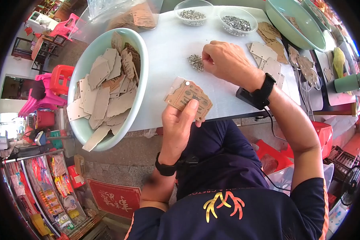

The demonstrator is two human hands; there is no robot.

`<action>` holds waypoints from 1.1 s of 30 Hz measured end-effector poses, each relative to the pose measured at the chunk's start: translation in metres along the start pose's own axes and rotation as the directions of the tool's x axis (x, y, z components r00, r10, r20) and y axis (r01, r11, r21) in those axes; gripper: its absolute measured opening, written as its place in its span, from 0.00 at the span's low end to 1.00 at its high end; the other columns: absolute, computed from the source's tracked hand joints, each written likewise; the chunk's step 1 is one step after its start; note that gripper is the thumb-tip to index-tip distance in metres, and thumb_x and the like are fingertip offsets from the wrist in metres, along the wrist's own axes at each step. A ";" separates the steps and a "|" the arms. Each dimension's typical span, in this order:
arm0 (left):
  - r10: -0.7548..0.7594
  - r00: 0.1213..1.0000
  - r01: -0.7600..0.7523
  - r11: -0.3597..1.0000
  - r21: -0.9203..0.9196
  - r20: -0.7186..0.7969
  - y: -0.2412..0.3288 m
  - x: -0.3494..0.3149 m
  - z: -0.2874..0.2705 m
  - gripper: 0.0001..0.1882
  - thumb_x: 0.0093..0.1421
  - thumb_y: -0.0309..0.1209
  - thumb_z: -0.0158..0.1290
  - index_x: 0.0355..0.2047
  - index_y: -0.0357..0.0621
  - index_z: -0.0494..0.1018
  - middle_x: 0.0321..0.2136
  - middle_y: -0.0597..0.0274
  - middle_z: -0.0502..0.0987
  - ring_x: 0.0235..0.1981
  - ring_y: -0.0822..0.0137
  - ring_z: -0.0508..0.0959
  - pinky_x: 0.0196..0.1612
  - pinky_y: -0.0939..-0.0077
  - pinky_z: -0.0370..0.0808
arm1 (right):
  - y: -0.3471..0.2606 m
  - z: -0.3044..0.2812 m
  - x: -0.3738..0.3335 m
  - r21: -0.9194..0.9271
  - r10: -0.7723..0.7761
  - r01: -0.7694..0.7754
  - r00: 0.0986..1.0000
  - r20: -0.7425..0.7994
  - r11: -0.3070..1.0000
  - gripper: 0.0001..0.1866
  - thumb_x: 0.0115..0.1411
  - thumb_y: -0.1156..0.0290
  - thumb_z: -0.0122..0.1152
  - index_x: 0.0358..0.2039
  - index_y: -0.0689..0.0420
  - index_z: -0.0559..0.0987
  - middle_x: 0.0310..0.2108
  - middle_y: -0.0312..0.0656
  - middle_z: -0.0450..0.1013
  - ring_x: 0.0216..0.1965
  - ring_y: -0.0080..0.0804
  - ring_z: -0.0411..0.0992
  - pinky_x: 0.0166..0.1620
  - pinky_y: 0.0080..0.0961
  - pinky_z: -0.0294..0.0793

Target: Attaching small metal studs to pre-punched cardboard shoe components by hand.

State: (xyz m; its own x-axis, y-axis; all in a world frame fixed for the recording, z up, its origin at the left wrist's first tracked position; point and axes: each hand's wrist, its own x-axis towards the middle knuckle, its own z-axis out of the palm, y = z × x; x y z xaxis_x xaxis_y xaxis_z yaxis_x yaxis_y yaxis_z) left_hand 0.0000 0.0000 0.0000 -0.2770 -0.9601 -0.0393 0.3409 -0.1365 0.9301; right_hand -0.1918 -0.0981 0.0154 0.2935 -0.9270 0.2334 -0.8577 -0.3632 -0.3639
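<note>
My left hand (175, 127) pinches a printed brown cardboard card (195, 96) with scalloped edges, thumb on its face. A grey piece of board shows behind the card, and a round white spot marks its upper corner. My right hand (228, 62) is bent down at a small pile of metal fasteners (195, 63) on the white tabletop (160, 52). Its fingers are drawn together at the pile's right side, and their tips are hidden. To the left, a pale green oval tub (144, 76) holds many similar cards, mostly grey side up.
Two clear bowls of small metal parts, one bowl (180, 5) left of the other bowl (255, 25), stand at the far side. Loose cards (264, 52) lie right of my hand. A black device (248, 98) with a cable sits under my right wrist. A green basin (320, 42) stands far right.
</note>
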 end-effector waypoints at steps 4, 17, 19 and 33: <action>0.005 1.000 -0.005 1.000 -0.031 0.009 0.000 0.000 0.001 0.16 0.67 0.30 0.47 0.53 0.37 0.67 0.34 0.61 0.75 0.26 0.75 0.72 0.26 0.81 0.68 | 0.000 -0.009 -0.010 0.010 -0.019 0.019 1.000 0.011 1.000 0.07 0.50 0.72 0.58 0.27 0.62 0.76 0.27 0.47 0.75 0.31 0.46 0.75 0.36 0.37 0.73; 0.009 0.999 -0.009 1.000 -0.018 0.033 -0.001 0.000 -0.003 0.17 0.67 0.29 0.47 0.55 0.38 0.66 0.37 0.61 0.74 0.29 0.75 0.72 0.27 0.79 0.68 | -0.010 -0.024 -0.061 0.061 -0.121 0.118 0.992 0.047 0.991 0.09 0.55 0.68 0.62 0.27 0.61 0.78 0.29 0.48 0.75 0.31 0.49 0.75 0.35 0.40 0.74; 0.012 1.000 -0.011 1.000 -0.009 0.024 0.001 0.001 0.001 0.17 0.67 0.29 0.47 0.55 0.38 0.66 0.38 0.62 0.74 0.29 0.75 0.72 0.27 0.79 0.68 | -0.008 -0.020 -0.062 0.102 -0.077 0.075 0.997 0.020 0.992 0.09 0.54 0.67 0.63 0.26 0.61 0.78 0.28 0.48 0.75 0.31 0.49 0.75 0.35 0.40 0.74; 0.035 0.999 -0.035 0.998 0.042 0.008 -0.001 0.001 0.001 0.18 0.67 0.29 0.47 0.56 0.39 0.67 0.39 0.63 0.74 0.31 0.75 0.73 0.27 0.79 0.69 | -0.006 -0.013 -0.065 0.042 -0.017 0.016 1.000 0.004 0.999 0.09 0.54 0.70 0.59 0.27 0.63 0.77 0.28 0.50 0.74 0.32 0.50 0.73 0.38 0.40 0.72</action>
State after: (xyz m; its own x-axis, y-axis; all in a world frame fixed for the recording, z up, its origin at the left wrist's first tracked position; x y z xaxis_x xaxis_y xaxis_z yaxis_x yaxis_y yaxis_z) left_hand -0.0015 -0.0002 -0.0009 -0.2718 -0.9623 -0.0044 0.3120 -0.0924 0.9456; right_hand -0.2114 -0.0347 0.0143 0.3094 -0.9212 0.2360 -0.8344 -0.3820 -0.3974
